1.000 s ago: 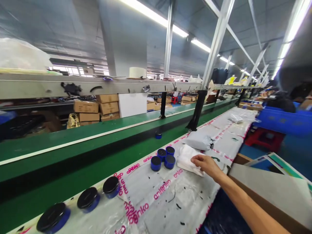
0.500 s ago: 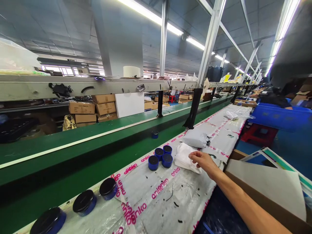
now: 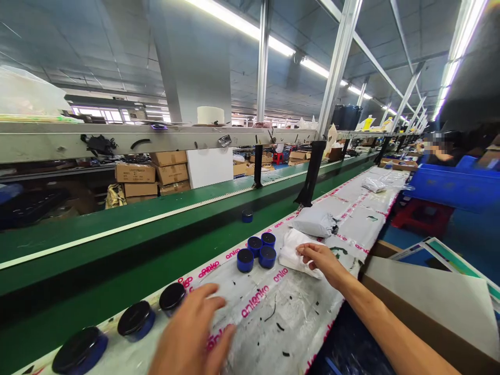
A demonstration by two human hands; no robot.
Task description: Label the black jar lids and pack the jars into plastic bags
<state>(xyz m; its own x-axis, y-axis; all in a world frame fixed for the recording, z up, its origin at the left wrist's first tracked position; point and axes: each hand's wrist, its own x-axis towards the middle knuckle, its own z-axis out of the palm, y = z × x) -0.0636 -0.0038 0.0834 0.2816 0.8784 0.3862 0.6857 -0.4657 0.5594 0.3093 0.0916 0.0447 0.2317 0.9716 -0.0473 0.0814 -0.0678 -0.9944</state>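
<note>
Left hand (image 3: 191, 333) has entered, fingers (image 3: 207, 292) spread; right fingers (image 3: 307, 250) rest together on white packet (image 3: 292, 259).

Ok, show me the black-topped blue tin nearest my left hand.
The black-topped blue tin just beyond the left hand, end of the row of three along the edge; the other two sit farther left.

The right hand (image 3: 318, 260) lies on a white packet (image 3: 297, 255), just beside four blue jars (image 3: 267, 256) with black lids. The blurred left hand (image 3: 191, 333), fingers spread, is over a printed plastic sheet (image 3: 297, 312), near three more jars (image 3: 136, 321).
</note>
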